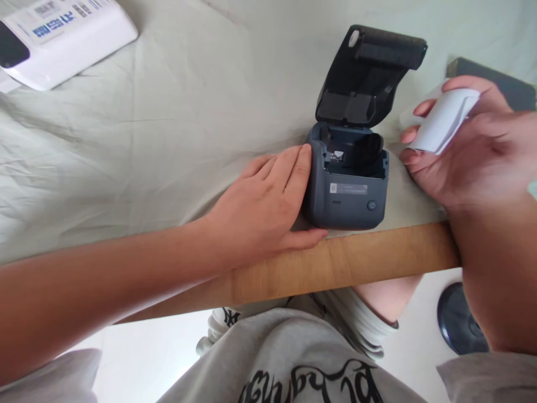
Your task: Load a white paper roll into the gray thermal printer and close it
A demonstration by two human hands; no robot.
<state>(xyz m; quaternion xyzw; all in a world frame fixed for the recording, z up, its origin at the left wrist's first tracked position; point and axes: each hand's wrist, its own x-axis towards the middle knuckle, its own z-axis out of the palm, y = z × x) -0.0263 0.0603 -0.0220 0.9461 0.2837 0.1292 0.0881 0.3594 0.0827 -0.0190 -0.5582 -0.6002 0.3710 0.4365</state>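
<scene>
A small dark blue-grey label printer (347, 202) stands near the table's front edge. Its black lid (364, 75) is swung up, so the hollow paper bay shows. My left hand (268, 201) rests against the printer's left side, fingers stretched out and thumb along the lower front. To the right of the printer, my right hand (474, 140) is turned palm up. Its fingers curl round a white paper roll (443, 121), which has a loose end lifting slightly. The roll is apart from the printer.
A white device (84, 45) with a printed label lies at the far left. Behind my right hand is a dark flat block (495, 81). A wrinkled pale cloth (188, 112) covers the table, ending at a wooden edge (356, 252). Below right, a round black object (459, 319) is on the floor.
</scene>
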